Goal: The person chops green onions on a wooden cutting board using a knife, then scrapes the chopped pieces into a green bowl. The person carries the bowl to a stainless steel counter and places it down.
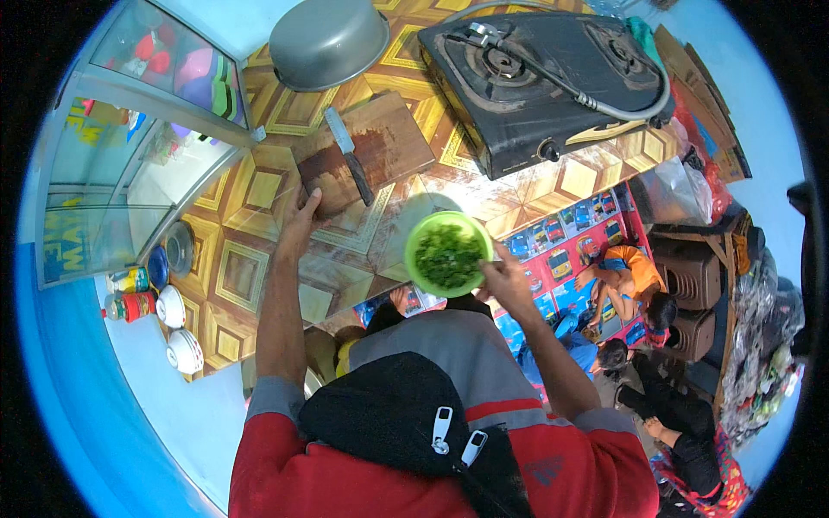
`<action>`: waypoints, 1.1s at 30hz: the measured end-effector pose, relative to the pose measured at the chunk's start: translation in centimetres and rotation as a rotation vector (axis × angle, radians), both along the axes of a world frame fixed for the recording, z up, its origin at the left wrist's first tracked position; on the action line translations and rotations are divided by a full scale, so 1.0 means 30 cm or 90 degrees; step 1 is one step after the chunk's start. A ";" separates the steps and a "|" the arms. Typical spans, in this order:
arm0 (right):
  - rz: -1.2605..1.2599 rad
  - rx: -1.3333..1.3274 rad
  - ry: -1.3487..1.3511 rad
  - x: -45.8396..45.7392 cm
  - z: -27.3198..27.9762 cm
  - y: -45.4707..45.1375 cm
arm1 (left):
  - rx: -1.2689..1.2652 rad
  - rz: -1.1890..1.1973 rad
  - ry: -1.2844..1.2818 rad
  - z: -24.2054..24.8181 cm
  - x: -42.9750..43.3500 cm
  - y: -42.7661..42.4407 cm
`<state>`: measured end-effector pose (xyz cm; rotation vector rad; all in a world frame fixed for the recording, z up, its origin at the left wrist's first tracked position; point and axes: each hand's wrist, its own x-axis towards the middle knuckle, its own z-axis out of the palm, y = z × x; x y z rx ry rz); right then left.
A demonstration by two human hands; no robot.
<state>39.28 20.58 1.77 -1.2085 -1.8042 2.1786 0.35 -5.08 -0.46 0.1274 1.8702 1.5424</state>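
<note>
My right hand [508,280] grips the right rim of a light green plastic bowl [420,283] in front of my torso. Chopped green leaves [450,257] fill much of the bowl. My left hand [303,217] is at the near left corner of a wooden cutting board [395,139], fingers against its edge; whether it grips the board is unclear. The board lies on the patterned tabletop and has a dark wet patch. On it rests a kitchen knife [350,155], its blade pointing away from me and its dark handle reaching past the board's near edge.
A black two-burner gas stove [550,71] with a hose across it stands at the back right. Left of it is a large grey metal basin [330,42]. A glass-doored cabinet [155,123], stacked bowls [184,351] and jars stand left. Several people are on the floor at right, near a colourful mat [563,259].
</note>
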 end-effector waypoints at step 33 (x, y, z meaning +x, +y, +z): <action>-1.055 -0.036 0.043 0.904 -0.005 -1.155 | 0.039 -0.864 0.198 -0.203 1.030 0.054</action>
